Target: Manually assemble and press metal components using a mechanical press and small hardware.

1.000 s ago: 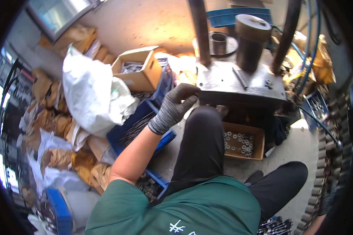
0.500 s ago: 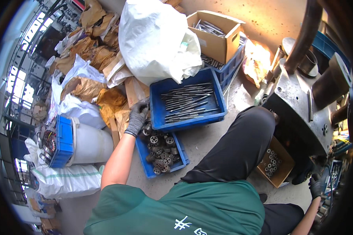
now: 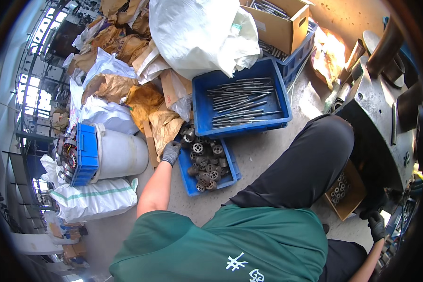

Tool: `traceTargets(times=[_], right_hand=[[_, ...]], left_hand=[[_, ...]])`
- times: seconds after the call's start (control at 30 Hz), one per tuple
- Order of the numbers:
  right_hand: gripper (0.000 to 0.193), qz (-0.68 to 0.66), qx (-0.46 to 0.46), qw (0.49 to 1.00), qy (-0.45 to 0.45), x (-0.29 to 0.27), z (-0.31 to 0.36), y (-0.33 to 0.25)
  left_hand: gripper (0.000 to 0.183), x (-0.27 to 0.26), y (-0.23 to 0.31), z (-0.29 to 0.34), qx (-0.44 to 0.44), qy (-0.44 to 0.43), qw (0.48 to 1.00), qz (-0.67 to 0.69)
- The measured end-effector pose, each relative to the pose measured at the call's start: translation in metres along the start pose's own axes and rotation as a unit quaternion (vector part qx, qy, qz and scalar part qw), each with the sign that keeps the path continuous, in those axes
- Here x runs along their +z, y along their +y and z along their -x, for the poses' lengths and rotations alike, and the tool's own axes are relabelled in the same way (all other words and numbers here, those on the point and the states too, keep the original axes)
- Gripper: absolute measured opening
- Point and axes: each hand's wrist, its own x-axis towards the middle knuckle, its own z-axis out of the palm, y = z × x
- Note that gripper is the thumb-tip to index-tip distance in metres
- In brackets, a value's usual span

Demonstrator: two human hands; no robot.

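My left hand [image 3: 171, 152], in a grey knit glove, is at the left rim of the lower blue bin [image 3: 235, 176]. Its fingers are curled in, and what they hold, if anything, is hidden. Dark metal cylindrical parts with holed ends [image 3: 206, 164] fill that bin. Partly over it stands a larger blue bin [image 3: 242, 127] holding long thin metal rods [image 3: 239, 103]. Far to the lower right, my right hand [image 3: 376, 227] in a dark glove is beside the black base of a machine [image 3: 385, 136]; its fingers blend into the dark background.
Beyond the bins lie a white sack [image 3: 197, 37] and crumpled brown paper [image 3: 148, 105]. A cardboard box [image 3: 277, 33] with rods rests on another crate. At left stands a grey bucket [image 3: 122, 155] near a white woven bag [image 3: 94, 199]. Beside my knee, a carton [image 3: 350, 202] holds small rings.
My left hand has moved nearer, from beside the upper bin's left edge to the lower bin's rim. The view has shifted, and my right hand stays by the machine.
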Motion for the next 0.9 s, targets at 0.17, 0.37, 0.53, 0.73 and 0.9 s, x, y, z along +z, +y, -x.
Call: traceTargets(times=[0.17,0.37,0.53,0.73,0.9], right_hand=[[0.035,-0.018,0.073,0.997,0.005,-0.01,0.019,0.031],[0.032,-0.038,0.029,0.999,0.022,-0.008,0.012,0.019],[0.029,-0.046,0.0,0.998,0.035,-0.004,0.002,-0.003],[0.025,0.05,0.001,0.998,0.042,0.002,0.066,-0.094],[0.027,0.034,-0.034,0.997,0.064,0.005,0.049,-0.064]], left_hand=[[0.027,0.056,0.028,0.026,-0.136,-0.11,0.972,0.158],[0.033,0.108,0.017,0.016,-0.275,-0.023,0.906,0.322],[0.043,0.111,-0.063,-0.053,-0.207,0.001,0.934,0.292],[0.049,0.137,-0.033,-0.043,0.007,0.018,0.995,0.099],[0.054,0.102,0.003,-0.058,0.176,0.023,0.971,0.161]])
